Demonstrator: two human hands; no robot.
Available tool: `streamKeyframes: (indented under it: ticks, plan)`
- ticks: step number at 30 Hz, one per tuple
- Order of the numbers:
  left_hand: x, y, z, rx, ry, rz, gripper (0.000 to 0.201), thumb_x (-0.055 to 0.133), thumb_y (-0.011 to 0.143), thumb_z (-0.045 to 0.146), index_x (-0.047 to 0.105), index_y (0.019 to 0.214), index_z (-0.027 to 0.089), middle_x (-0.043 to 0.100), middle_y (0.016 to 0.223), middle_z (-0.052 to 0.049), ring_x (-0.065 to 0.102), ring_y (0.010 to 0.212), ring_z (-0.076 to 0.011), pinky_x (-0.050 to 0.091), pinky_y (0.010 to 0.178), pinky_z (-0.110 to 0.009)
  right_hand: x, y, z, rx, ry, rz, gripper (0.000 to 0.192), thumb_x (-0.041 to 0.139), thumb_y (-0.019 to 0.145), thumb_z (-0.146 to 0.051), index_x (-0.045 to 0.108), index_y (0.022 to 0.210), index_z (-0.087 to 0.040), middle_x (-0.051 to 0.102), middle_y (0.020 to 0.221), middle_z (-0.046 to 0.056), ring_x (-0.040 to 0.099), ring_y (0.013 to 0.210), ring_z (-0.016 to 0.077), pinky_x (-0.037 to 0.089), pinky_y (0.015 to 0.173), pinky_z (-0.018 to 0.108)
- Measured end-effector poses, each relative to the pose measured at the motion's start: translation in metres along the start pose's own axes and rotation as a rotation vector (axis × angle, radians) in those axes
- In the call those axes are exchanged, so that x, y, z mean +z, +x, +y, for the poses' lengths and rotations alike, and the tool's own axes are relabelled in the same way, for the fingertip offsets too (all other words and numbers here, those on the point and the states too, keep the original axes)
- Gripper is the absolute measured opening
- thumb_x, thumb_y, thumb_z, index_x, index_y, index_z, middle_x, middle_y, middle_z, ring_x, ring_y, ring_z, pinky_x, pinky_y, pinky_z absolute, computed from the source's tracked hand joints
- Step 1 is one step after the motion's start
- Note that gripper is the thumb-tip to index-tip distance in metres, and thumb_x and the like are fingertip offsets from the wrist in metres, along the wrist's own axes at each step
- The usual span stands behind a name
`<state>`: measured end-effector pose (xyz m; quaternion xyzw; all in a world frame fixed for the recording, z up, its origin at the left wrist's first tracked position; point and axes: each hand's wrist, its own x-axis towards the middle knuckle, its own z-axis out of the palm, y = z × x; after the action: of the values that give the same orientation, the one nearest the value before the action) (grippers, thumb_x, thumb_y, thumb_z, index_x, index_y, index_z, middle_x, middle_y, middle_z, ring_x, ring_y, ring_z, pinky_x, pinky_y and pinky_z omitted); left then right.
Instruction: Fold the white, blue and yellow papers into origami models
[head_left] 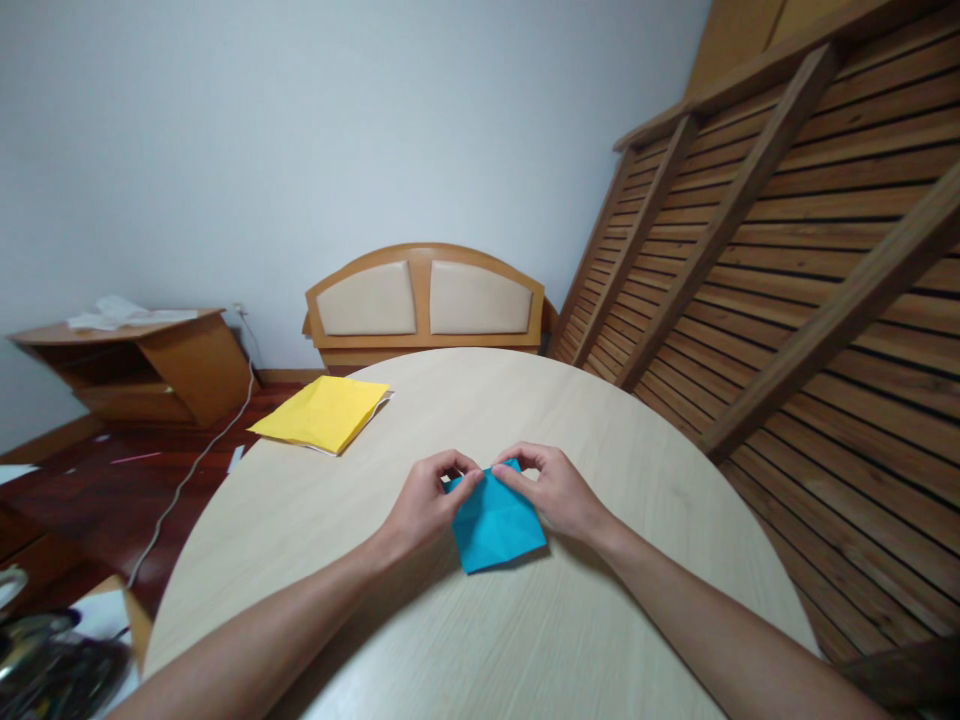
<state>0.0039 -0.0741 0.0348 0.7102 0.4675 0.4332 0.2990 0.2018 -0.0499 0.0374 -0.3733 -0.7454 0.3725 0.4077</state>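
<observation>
A blue sheet of paper [496, 525] with faint creases is held just over the round table, tilted toward me. Its far edge is pinched by my left hand [435, 492] near the left corner, thumb on top. My right hand [556, 490] grips the same edge farther right, also with the thumb on the near face. Both sets of fingertips sit close together, and the fingers behind the paper are partly hidden. A shadow lies under the paper's near edge.
The pale round table [615, 430] carries a yellow paper stack [322, 412] at its far left. Beyond stand a headboard [424, 300] and a low cabinet [165, 370]. A slatted wooden frame [750, 260] leans along the right. A white cable [196, 465] runs across the floor.
</observation>
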Motion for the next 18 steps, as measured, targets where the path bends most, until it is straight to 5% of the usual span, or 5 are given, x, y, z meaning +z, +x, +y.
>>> streamKeyframes:
  ticks: [8, 18]
  plan:
    - [0.0035, -0.0008, 0.0027, 0.001, 0.02, 0.004, 0.033, 0.058, 0.085, 0.047, 0.07, 0.079, 0.017, 0.07, 0.074, -0.005, 0.06, 0.069, -0.0178, 0.046, 0.063, -0.028, -0.0005, -0.0014, -0.001, 0.002, 0.033, -0.02, 0.022, 0.067, 0.085, -0.038, 0.075, 0.088, -0.018, 0.073, 0.084, 0.004, 0.065, 0.081, 0.0189, 0.05, 0.075, 0.029]
    - [0.0054, -0.001, 0.0022, -0.014, -0.067, 0.022, 0.033, 0.061, 0.085, 0.048, 0.066, 0.077, 0.016, 0.069, 0.074, -0.006, 0.06, 0.068, -0.0171, 0.046, 0.063, -0.028, 0.0051, 0.0002, 0.0, 0.1, 0.241, -0.042, 0.034, 0.07, 0.08, -0.049, 0.072, 0.084, -0.015, 0.068, 0.075, 0.003, 0.059, 0.067, 0.0147, 0.045, 0.06, 0.026]
